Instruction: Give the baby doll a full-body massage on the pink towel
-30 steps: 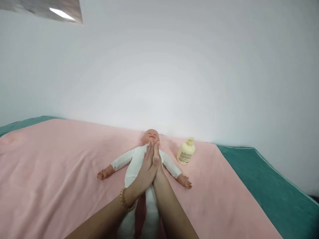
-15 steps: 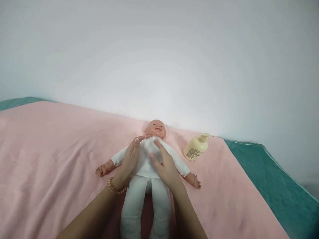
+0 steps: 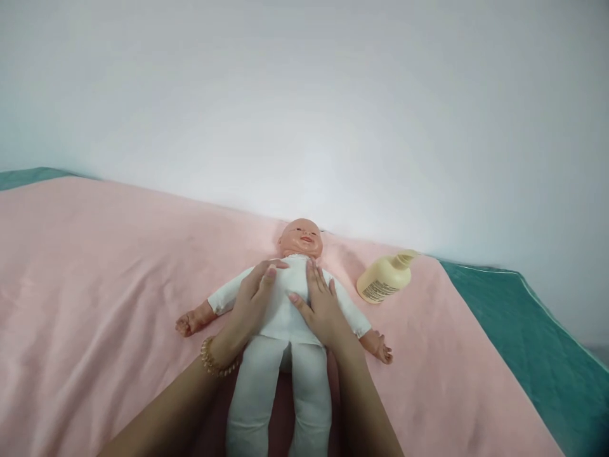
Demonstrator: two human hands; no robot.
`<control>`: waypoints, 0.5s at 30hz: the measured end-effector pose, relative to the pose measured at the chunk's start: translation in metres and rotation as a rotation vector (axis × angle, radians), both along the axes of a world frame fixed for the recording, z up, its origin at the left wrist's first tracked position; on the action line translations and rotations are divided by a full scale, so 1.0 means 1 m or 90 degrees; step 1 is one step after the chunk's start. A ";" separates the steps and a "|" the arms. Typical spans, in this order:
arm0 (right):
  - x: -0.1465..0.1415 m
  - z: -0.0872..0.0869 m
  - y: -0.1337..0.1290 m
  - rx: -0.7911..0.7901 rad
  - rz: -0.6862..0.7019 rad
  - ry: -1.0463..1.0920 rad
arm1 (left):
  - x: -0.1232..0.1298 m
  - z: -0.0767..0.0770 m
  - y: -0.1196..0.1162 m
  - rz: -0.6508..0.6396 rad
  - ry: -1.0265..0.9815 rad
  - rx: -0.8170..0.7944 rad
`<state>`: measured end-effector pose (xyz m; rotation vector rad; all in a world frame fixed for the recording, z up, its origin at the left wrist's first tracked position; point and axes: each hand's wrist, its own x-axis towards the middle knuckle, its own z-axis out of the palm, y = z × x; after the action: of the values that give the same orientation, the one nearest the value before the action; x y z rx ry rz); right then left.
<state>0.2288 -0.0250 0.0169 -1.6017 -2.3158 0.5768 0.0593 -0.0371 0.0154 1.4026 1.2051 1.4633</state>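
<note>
A baby doll (image 3: 285,314) with a white cloth body lies on its back, arms spread and head toward the wall. My left hand (image 3: 254,295) rests along the doll's chest on the left side, fingers stretched out toward its shoulder; a beaded bracelet (image 3: 214,357) circles that wrist. On the other side of the chest my right hand (image 3: 323,304) lies with its fingers extended and thumb apart, pointing to the middle of the torso. Neither hand grips anything. Parts of the doll's sides and upper arms are hidden under my hands.
To the right of the doll a pale yellow pump bottle (image 3: 384,279) stands on the pink blanket (image 3: 118,266). Green cloth (image 3: 518,324) shows beyond the blanket at the right and far left. A white wall (image 3: 304,114) rises behind.
My right hand has shifted slightly outward and settled flatter on the doll's chest. My left hand stays on the left side of the chest. The view has shifted a little; the bottle stands unchanged.
</note>
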 end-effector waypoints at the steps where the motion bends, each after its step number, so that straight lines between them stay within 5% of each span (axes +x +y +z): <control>1: 0.004 0.001 0.000 -0.018 -0.006 -0.009 | 0.001 0.006 -0.004 -0.035 0.044 0.014; 6: 0.026 0.011 0.001 -0.090 -0.030 -0.079 | 0.011 0.027 -0.020 -0.278 0.227 0.074; 15: 0.041 0.014 0.001 -0.098 -0.042 -0.061 | 0.010 0.009 -0.005 -0.371 0.429 0.115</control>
<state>0.2701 -0.0243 0.0309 -1.8046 -2.3254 0.6931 0.0691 -0.0425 0.0245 2.2446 0.9113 0.7166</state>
